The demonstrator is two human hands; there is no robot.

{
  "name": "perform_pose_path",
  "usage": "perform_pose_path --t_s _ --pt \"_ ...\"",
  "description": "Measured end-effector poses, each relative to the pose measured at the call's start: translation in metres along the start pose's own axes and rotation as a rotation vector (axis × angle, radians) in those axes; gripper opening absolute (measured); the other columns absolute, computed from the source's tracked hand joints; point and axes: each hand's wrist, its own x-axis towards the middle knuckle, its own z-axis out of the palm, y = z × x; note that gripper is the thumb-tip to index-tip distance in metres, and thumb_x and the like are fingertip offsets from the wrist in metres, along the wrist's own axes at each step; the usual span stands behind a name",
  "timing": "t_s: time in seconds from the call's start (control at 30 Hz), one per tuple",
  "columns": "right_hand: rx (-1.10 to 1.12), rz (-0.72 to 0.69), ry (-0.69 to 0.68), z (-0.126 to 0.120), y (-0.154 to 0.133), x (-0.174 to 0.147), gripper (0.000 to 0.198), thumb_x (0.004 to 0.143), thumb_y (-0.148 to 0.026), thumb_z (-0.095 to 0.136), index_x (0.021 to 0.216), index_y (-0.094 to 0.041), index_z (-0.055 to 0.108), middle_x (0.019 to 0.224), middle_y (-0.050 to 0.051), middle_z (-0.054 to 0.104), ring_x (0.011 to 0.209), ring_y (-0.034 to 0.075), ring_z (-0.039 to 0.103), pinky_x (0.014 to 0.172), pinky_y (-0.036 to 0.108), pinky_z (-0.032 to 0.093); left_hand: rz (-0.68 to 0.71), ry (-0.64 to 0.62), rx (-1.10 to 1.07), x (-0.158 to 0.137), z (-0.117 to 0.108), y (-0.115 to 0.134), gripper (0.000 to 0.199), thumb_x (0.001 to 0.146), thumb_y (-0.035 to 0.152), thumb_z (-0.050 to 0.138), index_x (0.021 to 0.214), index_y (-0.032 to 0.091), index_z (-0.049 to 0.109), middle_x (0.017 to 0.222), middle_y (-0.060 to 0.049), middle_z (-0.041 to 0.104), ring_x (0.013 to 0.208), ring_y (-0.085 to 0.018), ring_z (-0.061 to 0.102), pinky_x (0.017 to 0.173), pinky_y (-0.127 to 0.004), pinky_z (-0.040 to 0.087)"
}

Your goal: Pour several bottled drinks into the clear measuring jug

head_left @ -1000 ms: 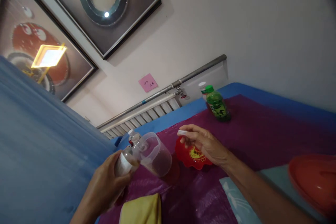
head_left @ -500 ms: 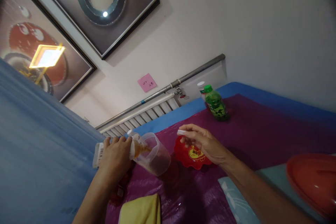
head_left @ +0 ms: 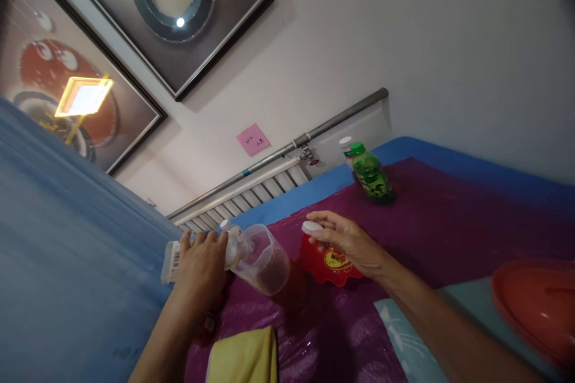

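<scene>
The worktop (head_left: 449, 233), draped in glossy purple plastic, carried a clear plastic jug (head_left: 265, 260) at about seven o'clock in view, part-filled with brownish liquid. The left hand (head_left: 200, 266) was wrapped shut around a small clear bottle (head_left: 197, 251), tipped on its side with its neck at the jug's rim. Thin and nearly drained, that bottle probably felt light and slightly squashy, best held round its labelled middle. At three o'clock from the jug, the right hand (head_left: 348, 242) pinched a white cap (head_left: 311, 227) between its fingertips above a red dish (head_left: 326, 260). A green bottle (head_left: 371, 173) stood well apart at one o'clock.
</scene>
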Motion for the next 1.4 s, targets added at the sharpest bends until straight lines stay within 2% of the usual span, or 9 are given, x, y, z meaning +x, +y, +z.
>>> perform_pose_path --t_s 0.2,0.3,0.4,0.47,0.6,0.73,0.93,1.2,1.4 --pt "-0.066 0.007 0.026 0.003 -0.003 -0.001 0.036 0.066 -0.038 0.081 0.093 -0.019 0.068 0.080 0.001 0.068 0.065 0.013 0.059 0.058 0.025 0.044 -0.143 0.058 -0.177 -0.017 0.012 -0.007 0.049 0.079 0.021 0.050 0.128 0.012 0.055 0.130 -0.018 0.061 0.115 -0.037 0.056 0.102 -0.055 0.032" --pt "-0.078 -0.004 0.038 0.004 -0.003 -0.001 0.035 0.067 -0.040 0.081 0.092 -0.019 0.069 0.081 0.001 0.067 0.064 0.012 0.057 0.059 0.025 0.044 -0.248 0.189 -0.551 -0.035 0.024 -0.004 0.055 0.078 0.034 0.056 0.129 0.014 0.053 0.126 -0.017 0.062 0.114 -0.036 0.057 0.098 -0.051 0.040" --pt "-0.057 -0.013 0.036 0.005 -0.002 -0.002 0.033 0.068 -0.041 0.080 0.093 -0.021 0.071 0.089 0.001 0.067 0.070 0.013 0.058 0.062 0.025 0.045 -0.332 0.266 -1.025 -0.054 0.032 0.015 0.066 0.070 0.047 0.067 0.127 0.017 0.053 0.122 -0.012 0.065 0.111 -0.032 0.060 0.096 -0.045 0.045" --pt "-0.005 -0.006 0.028 0.009 -0.002 -0.003 0.034 0.067 -0.041 0.081 0.094 -0.021 0.072 0.093 0.002 0.068 0.077 0.014 0.060 0.064 0.025 0.045 -0.350 0.206 -1.318 -0.062 0.036 0.036 0.073 0.064 0.051 0.072 0.126 0.018 0.054 0.121 -0.012 0.066 0.109 -0.032 0.062 0.094 -0.042 0.047" --pt "0.115 0.027 -0.054 0.017 -0.003 -0.008 0.038 0.063 -0.040 0.083 0.094 -0.021 0.073 0.096 0.003 0.069 0.084 0.016 0.060 0.067 0.025 0.046 -0.219 -0.018 -1.742 -0.061 0.043 0.081 0.073 0.059 0.046 0.079 0.122 0.016 0.058 0.114 -0.011 0.071 0.107 -0.031 0.064 0.091 -0.037 0.049" --pt "0.090 0.049 -0.184 0.019 -0.001 -0.012 0.035 0.067 -0.037 0.081 0.097 -0.021 0.073 0.092 0.002 0.070 0.080 0.014 0.061 0.075 0.027 0.046 -0.147 -0.069 -1.817 -0.049 0.056 0.101 0.067 0.059 0.043 0.080 0.117 0.015 0.061 0.114 -0.012 0.070 0.108 -0.033 0.062 0.095 -0.041 0.046" --pt "0.080 0.073 -0.259 0.017 -0.003 -0.012 0.032 0.070 -0.032 0.079 0.099 -0.022 0.073 0.095 0.001 0.071 0.086 0.015 0.063 0.083 0.030 0.046 -0.052 -0.195 -1.871 -0.041 0.067 0.101 0.062 0.067 0.042 0.076 0.121 0.015 0.059 0.117 -0.011 0.069 0.111 -0.032 0.060 0.097 -0.040 0.044" --pt "-0.045 0.092 -0.303 0.011 -0.005 -0.013 0.027 0.070 -0.026 0.076 0.096 -0.023 0.074 0.093 0.001 0.072 0.087 0.017 0.065 0.085 0.031 0.047 -0.077 -0.219 -1.964 -0.044 0.067 0.100 0.061 0.056 0.040 0.082 0.109 0.014 0.068 0.102 -0.010 0.072 0.100 -0.032 0.062 0.087 -0.039 0.047" --pt "-0.063 0.101 -0.356 0.015 -0.005 -0.016 0.028 0.069 -0.027 0.077 0.097 -0.023 0.072 0.093 0.001 0.072 0.089 0.017 0.065 0.084 0.031 0.047 -0.058 -0.225 -2.006 -0.052 0.069 0.097 0.062 0.058 0.038 0.081 0.114 0.016 0.066 0.102 -0.008 0.072 0.106 -0.032 0.060 0.095 -0.039 0.043"
